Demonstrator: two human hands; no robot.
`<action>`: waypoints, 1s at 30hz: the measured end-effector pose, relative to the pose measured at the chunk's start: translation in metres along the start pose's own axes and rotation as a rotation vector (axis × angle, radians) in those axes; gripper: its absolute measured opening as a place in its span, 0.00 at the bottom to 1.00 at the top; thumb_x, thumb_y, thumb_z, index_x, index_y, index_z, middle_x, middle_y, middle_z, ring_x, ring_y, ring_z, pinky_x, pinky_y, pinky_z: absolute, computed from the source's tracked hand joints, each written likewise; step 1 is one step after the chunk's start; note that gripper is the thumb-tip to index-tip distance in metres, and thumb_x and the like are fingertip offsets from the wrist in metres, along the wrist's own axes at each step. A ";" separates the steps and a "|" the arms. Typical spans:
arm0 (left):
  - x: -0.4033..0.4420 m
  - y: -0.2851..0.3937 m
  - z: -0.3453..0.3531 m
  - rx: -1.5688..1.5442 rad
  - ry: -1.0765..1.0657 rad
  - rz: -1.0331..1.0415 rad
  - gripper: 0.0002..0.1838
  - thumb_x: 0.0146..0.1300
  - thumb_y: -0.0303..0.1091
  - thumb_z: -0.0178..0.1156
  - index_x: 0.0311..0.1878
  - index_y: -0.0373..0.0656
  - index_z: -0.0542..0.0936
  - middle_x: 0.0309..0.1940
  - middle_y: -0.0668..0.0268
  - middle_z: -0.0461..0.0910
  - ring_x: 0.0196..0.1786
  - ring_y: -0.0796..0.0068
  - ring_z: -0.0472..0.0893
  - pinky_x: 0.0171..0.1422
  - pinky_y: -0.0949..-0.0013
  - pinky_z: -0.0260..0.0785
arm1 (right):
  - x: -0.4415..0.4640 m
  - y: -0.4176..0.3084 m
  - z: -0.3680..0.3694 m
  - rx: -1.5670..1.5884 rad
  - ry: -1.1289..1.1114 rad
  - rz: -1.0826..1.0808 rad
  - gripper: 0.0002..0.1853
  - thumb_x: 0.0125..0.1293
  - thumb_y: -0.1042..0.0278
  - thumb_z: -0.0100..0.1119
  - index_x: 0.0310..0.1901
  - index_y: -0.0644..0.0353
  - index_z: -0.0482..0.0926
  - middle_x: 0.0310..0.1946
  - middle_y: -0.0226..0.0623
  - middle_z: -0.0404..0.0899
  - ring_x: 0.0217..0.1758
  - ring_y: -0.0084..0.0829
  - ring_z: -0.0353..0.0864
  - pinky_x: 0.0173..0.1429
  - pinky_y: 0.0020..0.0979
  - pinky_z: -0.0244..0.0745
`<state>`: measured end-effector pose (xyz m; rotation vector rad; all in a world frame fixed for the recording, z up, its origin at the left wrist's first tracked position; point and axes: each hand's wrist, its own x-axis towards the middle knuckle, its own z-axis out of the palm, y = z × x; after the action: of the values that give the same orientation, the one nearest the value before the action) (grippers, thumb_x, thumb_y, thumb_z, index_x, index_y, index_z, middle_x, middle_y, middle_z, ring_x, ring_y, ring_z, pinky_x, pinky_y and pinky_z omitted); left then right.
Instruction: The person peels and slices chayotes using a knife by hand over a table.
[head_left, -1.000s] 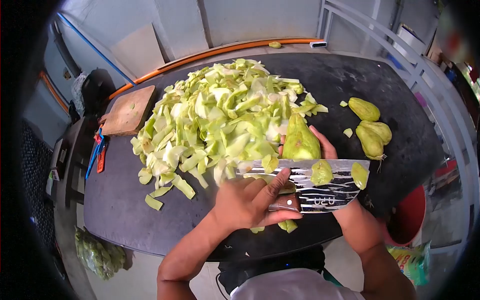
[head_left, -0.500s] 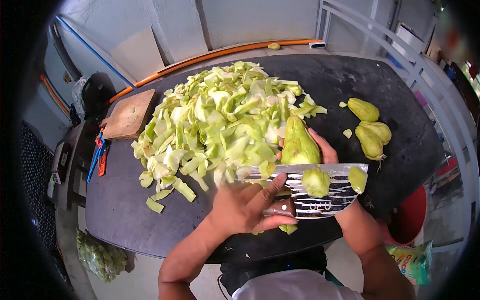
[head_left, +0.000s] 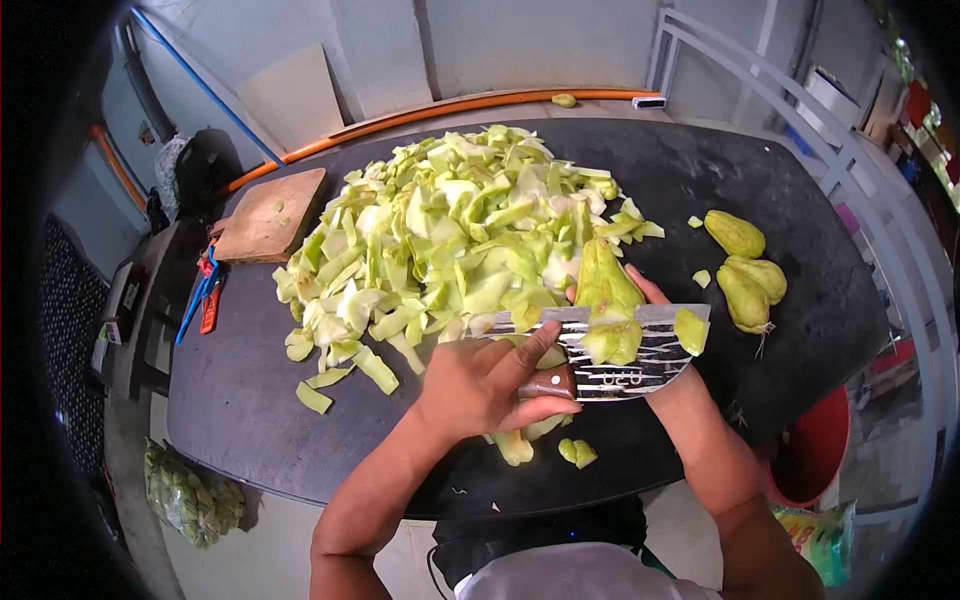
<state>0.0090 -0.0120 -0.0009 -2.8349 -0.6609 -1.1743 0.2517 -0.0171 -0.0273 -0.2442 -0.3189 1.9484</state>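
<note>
My left hand (head_left: 480,385) is wrapped round the brown handle of a cleaver (head_left: 640,375), its wide blade lying flat across the front of a chayote. Wet streaks and several green slices cling to the blade. The green chayote (head_left: 605,275) points away from me, with its lower part hidden behind the blade. My right hand (head_left: 650,288) grips it from the right; some fingertips show past its sides, while the palm is covered by the cleaver. Left of the chayote rises a large heap of cut chayote pieces (head_left: 450,230). Loose cut pieces (head_left: 577,452) lie below the blade.
Whole chayotes (head_left: 735,233) rest at the right of the dark table (head_left: 260,400). A wooden chopping board (head_left: 270,215) and orange-and-blue tools (head_left: 208,305) are at the left edge. A red bucket (head_left: 815,450) stands below right; a bag of greens (head_left: 190,495) sits on the floor.
The cleaver in my left hand has moved away from me and slightly left along the chayote. Pieces on the table below the blade show more fully. The view has shifted slightly.
</note>
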 end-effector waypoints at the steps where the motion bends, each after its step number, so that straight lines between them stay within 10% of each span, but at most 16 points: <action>1: 0.000 -0.001 0.001 -0.012 0.005 0.000 0.47 0.51 0.61 0.77 0.69 0.40 0.76 0.18 0.70 0.75 0.18 0.70 0.79 0.23 0.67 0.70 | 0.000 -0.001 -0.006 -0.026 0.005 -0.010 0.28 0.80 0.47 0.41 0.70 0.60 0.70 0.61 0.48 0.79 0.62 0.44 0.82 0.69 0.50 0.76; 15: -0.018 -0.054 0.012 -0.016 0.035 -0.634 0.35 0.61 0.62 0.68 0.61 0.43 0.83 0.26 0.60 0.85 0.26 0.60 0.86 0.29 0.62 0.76 | -0.004 -0.001 0.017 -0.191 0.250 -0.048 0.25 0.79 0.47 0.44 0.65 0.57 0.74 0.59 0.43 0.80 0.61 0.44 0.82 0.59 0.59 0.80; 18: -0.002 -0.012 0.000 -0.082 -0.121 -0.510 0.35 0.61 0.52 0.73 0.64 0.38 0.81 0.28 0.58 0.85 0.31 0.61 0.87 0.39 0.65 0.79 | -0.004 -0.004 -0.021 0.082 -0.095 -0.029 0.28 0.79 0.46 0.43 0.68 0.59 0.71 0.63 0.47 0.78 0.67 0.47 0.77 0.64 0.59 0.77; 19: 0.001 0.000 -0.001 -0.010 -0.107 -0.333 0.39 0.58 0.57 0.74 0.65 0.38 0.80 0.23 0.62 0.80 0.24 0.65 0.82 0.33 0.66 0.76 | 0.002 0.008 -0.008 -0.067 0.249 -0.293 0.28 0.79 0.45 0.43 0.65 0.59 0.74 0.59 0.44 0.81 0.62 0.45 0.81 0.66 0.51 0.77; 22: 0.007 0.024 0.004 0.116 0.002 0.074 0.46 0.49 0.63 0.75 0.63 0.36 0.81 0.20 0.70 0.76 0.19 0.75 0.76 0.25 0.70 0.71 | -0.003 -0.008 -0.011 -0.099 0.190 -0.031 0.27 0.79 0.46 0.42 0.58 0.63 0.78 0.50 0.44 0.84 0.53 0.40 0.85 0.65 0.43 0.78; 30: 0.011 0.035 0.011 0.086 0.019 0.169 0.43 0.54 0.63 0.72 0.64 0.39 0.81 0.21 0.76 0.69 0.20 0.79 0.70 0.22 0.73 0.65 | 0.002 -0.002 -0.018 -0.068 0.167 -0.044 0.27 0.80 0.48 0.41 0.60 0.66 0.76 0.50 0.45 0.83 0.53 0.42 0.84 0.64 0.44 0.78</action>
<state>0.0369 -0.0383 0.0036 -2.7421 -0.4484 -1.1163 0.2584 -0.0128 -0.0436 -0.4383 -0.2781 1.8616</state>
